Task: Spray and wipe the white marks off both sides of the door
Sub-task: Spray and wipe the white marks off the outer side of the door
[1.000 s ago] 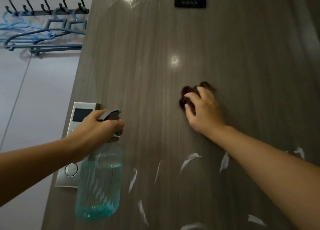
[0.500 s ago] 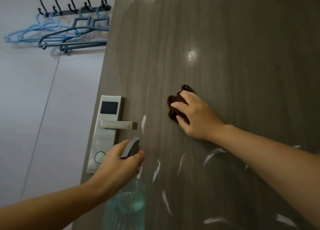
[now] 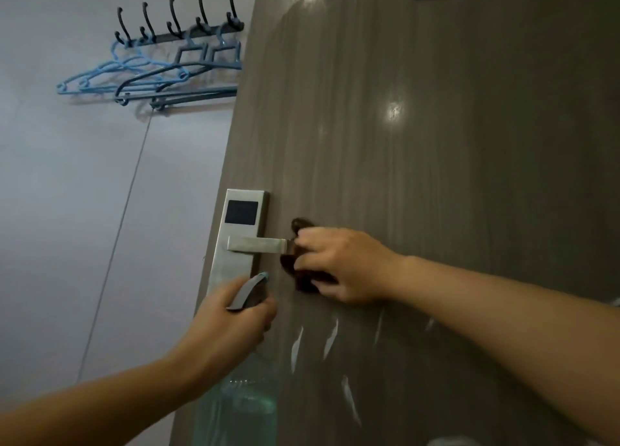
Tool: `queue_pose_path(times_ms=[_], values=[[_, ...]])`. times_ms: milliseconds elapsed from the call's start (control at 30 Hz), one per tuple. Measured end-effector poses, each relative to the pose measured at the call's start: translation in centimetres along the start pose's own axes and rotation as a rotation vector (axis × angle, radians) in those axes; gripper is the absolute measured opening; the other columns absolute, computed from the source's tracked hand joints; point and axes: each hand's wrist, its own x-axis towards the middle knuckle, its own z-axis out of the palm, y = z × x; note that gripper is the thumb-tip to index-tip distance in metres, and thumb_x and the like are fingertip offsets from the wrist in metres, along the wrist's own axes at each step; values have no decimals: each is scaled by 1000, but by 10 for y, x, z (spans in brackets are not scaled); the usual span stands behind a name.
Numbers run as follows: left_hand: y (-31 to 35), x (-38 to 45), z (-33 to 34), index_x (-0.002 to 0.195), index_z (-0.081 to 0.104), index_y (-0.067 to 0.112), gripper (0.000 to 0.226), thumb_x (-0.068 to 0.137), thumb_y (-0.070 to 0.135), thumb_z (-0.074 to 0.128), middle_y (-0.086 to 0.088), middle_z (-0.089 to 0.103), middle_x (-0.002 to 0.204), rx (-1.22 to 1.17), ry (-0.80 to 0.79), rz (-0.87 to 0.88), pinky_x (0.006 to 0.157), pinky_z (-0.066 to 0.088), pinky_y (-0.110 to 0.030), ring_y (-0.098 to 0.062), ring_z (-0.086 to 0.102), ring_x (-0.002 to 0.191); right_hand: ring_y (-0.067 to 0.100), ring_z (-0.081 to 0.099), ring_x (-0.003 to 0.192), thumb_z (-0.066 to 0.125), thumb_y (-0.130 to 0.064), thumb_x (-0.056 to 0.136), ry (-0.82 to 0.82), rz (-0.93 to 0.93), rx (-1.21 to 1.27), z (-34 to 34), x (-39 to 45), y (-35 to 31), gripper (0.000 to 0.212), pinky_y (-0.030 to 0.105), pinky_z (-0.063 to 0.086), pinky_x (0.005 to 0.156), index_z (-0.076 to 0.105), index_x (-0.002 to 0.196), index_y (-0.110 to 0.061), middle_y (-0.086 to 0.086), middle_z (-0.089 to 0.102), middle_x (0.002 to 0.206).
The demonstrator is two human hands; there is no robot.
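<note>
Fingers of your right hand [image 3: 339, 264] bunch the soft, limp dark cloth [image 3: 303, 278] flat on the door [image 3: 436, 177] at the lever's three o'clock, while your left hand [image 3: 231, 325] wraps the sloshing spray bottle [image 3: 241, 408] at its neck, the surest hold.

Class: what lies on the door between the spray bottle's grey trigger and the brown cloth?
Nothing: in the head view, only bare door separates trigger from cloth.
</note>
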Motion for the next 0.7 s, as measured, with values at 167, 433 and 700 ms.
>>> queue_pose_path(times_ms=[167,433,700], values=[[-5,-6,-4,104,67,14,5,99,15,67,-20,72,92,6,-8,-11,79,62,-46,-41,70,93,37,51,135,74,-24,87,238,321,7,-2,13,13,31,51,49,108,72,117,-14,15,61,131],[-2,-8,-4,103,67,18,4,99,19,67,-17,72,91,35,-31,-3,79,62,-47,-35,71,88,27,54,127,67,-32,92,9,31,-50,-28,2,35,30,46,52,102,70,120,-23,6,56,134],[13,-5,1,105,64,19,8,99,14,66,-22,71,98,19,-31,9,86,60,-54,-39,69,96,23,52,127,69,-33,90,-52,-37,34,-9,-6,1,29,42,50,104,70,117,-23,4,56,131]])
